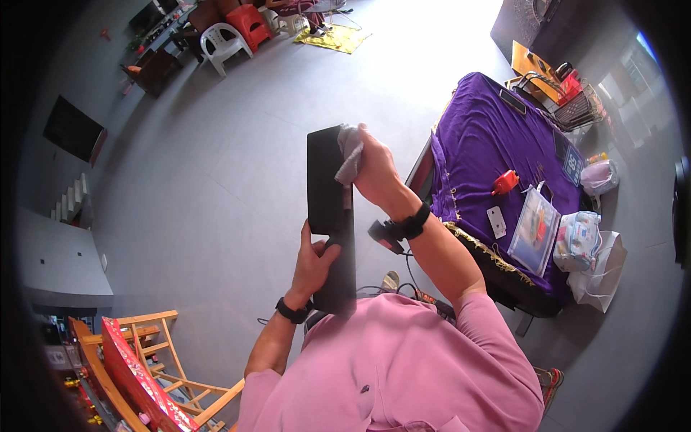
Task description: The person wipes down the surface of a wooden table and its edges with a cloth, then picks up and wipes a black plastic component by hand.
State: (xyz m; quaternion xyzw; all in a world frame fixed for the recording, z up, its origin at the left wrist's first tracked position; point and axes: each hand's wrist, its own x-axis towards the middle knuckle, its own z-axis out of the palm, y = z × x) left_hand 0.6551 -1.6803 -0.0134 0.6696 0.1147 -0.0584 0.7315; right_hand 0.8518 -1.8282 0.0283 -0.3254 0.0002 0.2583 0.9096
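A long black box-like object (pixel 324 183) stretches away from my chest over the grey floor; its exact kind does not show. My left hand (pixel 313 268) grips its left side near the middle, where there is a notch in the edge. At the far end, my right hand (pixel 377 171) is closed on a grey cloth (pixel 350 157) pressed against the object's right edge. Both wrists wear black bands, and a dark device (pixel 386 236) hangs by the right one.
On my right stands a table with a purple cloth (pixel 468 137), holding a phone (pixel 512 101), a red item (pixel 505 182), a clear folder (pixel 535 229) and bags. Wooden furniture (pixel 169 345) is at lower left. A white chair (pixel 225 47) stands far off.
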